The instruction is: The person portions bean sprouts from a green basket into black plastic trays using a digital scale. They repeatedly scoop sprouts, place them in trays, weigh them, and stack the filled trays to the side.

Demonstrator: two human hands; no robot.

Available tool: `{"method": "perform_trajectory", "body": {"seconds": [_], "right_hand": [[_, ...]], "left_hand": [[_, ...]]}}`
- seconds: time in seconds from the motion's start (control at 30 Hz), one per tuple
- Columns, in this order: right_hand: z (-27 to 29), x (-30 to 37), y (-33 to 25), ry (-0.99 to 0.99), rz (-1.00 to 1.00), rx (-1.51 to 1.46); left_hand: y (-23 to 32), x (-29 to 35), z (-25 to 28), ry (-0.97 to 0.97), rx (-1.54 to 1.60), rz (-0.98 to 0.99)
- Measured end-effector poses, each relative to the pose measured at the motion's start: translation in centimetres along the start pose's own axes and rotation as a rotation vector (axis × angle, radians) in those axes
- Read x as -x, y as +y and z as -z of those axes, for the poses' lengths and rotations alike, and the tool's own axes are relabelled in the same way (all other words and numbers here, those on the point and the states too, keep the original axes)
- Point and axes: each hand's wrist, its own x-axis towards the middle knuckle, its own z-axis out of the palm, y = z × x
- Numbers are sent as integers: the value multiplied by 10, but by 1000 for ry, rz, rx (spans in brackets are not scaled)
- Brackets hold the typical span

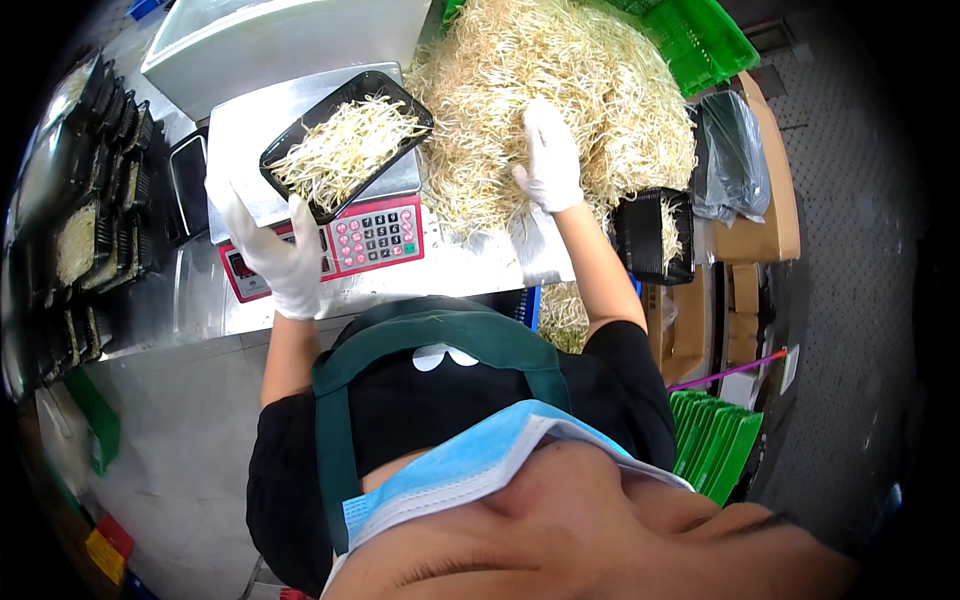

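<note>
My left hand [270,250], in a white glove, has its thumb and fingers spread at the near left side of a black plastic tray [422,108]. It appears to hold nothing; whether the thumb touches the tray rim I cannot tell. Bean sprouts [345,150] fill the tray, which sits at a slant on the metal plate of a red and grey weighing scale [375,240]. My right hand [550,160], gloved too, lies stretched out against a large heap of bean sprouts [610,90], fingers extended and no sprouts visibly gripped.
Filled black trays [85,240] are stacked at the left, beside a dark phone-like object [188,185]. A white foam box [270,50] stands behind the scale. Right of the heap are another black tray [640,240], a cardboard box [775,180] with plastic bags, and a green crate [710,45].
</note>
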Motion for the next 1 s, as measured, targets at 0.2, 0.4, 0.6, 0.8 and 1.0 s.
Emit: {"method": "perform_trajectory", "body": {"seconds": [0.2, 0.4, 0.6, 0.8, 1.0], "right_hand": [[-5, -64, 17, -171, 238, -121], [33, -114, 53, -88, 93, -105], [14, -187, 94, -132, 115, -76], [9, -178, 83, -333, 42, -57], [14, -183, 97, -318, 44, -30]], "left_hand": [[-21, -17, -19, 28, 852, 823], [-48, -17, -7, -76, 779, 805], [-47, -27, -8, -172, 785, 817], [-51, -21, -5, -193, 867, 819], [-46, -25, -13, -227, 865, 820]]}}
